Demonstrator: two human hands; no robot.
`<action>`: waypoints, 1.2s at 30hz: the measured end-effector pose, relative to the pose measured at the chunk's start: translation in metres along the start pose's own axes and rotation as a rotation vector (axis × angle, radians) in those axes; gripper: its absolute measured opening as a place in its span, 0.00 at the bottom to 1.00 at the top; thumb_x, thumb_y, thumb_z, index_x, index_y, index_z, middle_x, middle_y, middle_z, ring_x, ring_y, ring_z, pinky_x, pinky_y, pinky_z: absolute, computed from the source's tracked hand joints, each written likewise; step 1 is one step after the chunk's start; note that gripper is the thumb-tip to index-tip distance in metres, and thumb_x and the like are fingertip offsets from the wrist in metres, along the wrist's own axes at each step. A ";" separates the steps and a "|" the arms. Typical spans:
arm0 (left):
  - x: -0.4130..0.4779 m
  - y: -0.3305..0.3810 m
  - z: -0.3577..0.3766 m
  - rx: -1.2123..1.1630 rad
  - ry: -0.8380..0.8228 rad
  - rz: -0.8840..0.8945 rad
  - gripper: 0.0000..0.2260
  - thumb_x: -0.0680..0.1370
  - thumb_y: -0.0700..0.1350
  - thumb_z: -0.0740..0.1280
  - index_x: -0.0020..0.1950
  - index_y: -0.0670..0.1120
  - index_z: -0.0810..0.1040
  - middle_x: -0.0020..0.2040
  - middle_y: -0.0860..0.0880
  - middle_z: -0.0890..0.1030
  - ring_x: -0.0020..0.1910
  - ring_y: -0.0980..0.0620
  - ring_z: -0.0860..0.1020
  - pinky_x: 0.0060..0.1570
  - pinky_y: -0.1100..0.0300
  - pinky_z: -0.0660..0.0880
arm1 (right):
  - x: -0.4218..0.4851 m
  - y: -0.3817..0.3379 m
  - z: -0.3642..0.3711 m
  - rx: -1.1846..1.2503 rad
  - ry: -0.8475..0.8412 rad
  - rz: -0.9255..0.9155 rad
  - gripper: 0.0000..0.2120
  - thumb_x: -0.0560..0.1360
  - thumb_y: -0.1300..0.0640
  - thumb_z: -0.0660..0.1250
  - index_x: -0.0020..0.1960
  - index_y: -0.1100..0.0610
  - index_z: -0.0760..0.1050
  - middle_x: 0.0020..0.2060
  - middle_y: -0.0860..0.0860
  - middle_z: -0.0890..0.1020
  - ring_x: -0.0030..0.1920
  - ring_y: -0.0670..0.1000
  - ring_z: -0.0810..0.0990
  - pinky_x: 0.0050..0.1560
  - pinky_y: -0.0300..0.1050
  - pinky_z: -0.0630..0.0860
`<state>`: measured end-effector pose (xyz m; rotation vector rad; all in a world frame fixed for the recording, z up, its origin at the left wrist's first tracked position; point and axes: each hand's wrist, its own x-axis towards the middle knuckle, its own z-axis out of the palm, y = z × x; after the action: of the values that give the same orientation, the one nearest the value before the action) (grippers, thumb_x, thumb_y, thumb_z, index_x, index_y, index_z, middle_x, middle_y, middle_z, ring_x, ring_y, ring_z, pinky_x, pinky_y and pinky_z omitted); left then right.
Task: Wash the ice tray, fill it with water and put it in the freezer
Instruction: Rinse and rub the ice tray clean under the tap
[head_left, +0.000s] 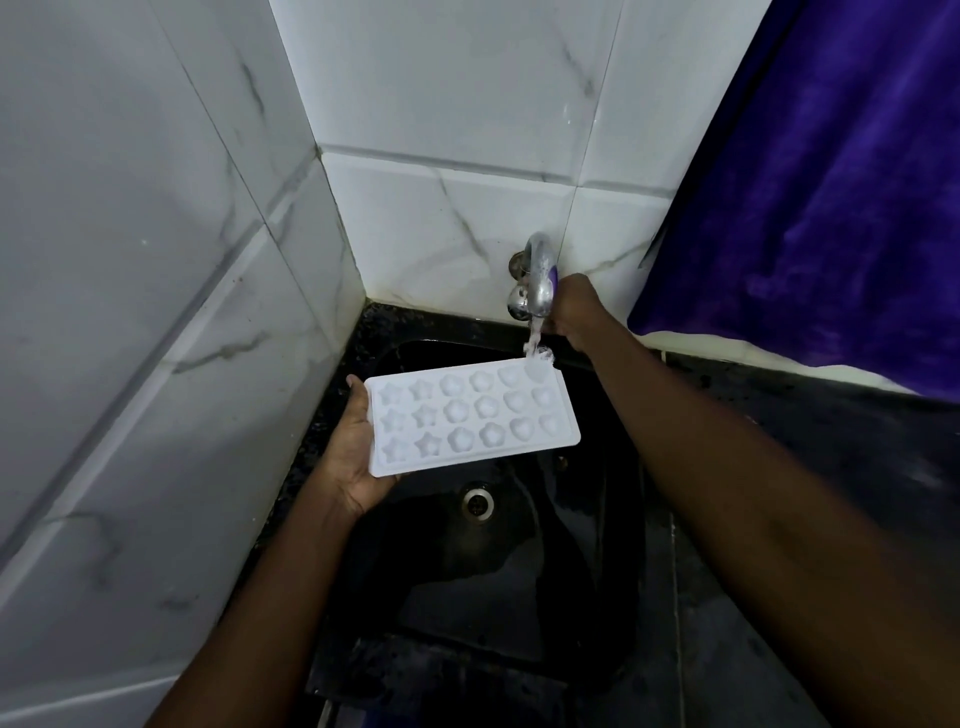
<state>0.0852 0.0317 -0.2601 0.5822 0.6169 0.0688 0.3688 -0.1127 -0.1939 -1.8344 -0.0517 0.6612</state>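
Note:
A white ice tray (470, 418) with star, flower and heart moulds is held flat over the black sink (587, 545). My left hand (353, 452) grips its left end from underneath, the thumb at the tray's far left corner. Water runs from the chrome tap (540, 283) onto the tray's far right corner. My right hand (574, 312) is curled round the tap's handle just right of the spout; its fingers are hidden behind the tap.
White marble tiles (457, 228) form a corner behind and to the left of the sink. A purple cloth (831, 208) hangs at the right over a black counter (810, 457). The sink's drain (478, 500) lies below the tray.

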 end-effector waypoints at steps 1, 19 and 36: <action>0.001 -0.002 0.000 -0.006 -0.004 -0.009 0.41 0.77 0.77 0.56 0.72 0.46 0.82 0.73 0.39 0.80 0.69 0.37 0.81 0.57 0.38 0.83 | -0.003 0.002 -0.005 0.012 0.001 0.000 0.12 0.84 0.58 0.65 0.56 0.69 0.79 0.47 0.63 0.82 0.42 0.59 0.83 0.42 0.52 0.84; 0.046 -0.044 0.063 0.104 -0.035 -0.125 0.43 0.78 0.77 0.49 0.74 0.45 0.78 0.69 0.39 0.82 0.66 0.38 0.83 0.57 0.40 0.83 | -0.082 0.086 -0.116 -0.166 -0.013 0.131 0.14 0.83 0.48 0.69 0.53 0.59 0.85 0.42 0.55 0.89 0.41 0.54 0.89 0.36 0.47 0.85; 0.079 -0.038 0.104 0.149 0.050 -0.094 0.41 0.81 0.75 0.46 0.73 0.46 0.79 0.66 0.41 0.85 0.62 0.39 0.85 0.58 0.42 0.82 | -0.044 0.066 -0.134 -0.195 0.176 0.022 0.07 0.80 0.61 0.72 0.55 0.62 0.85 0.49 0.59 0.87 0.48 0.59 0.86 0.46 0.52 0.85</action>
<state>0.2041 -0.0340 -0.2531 0.6966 0.7009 -0.0515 0.3754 -0.2675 -0.2056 -2.0776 0.0212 0.5225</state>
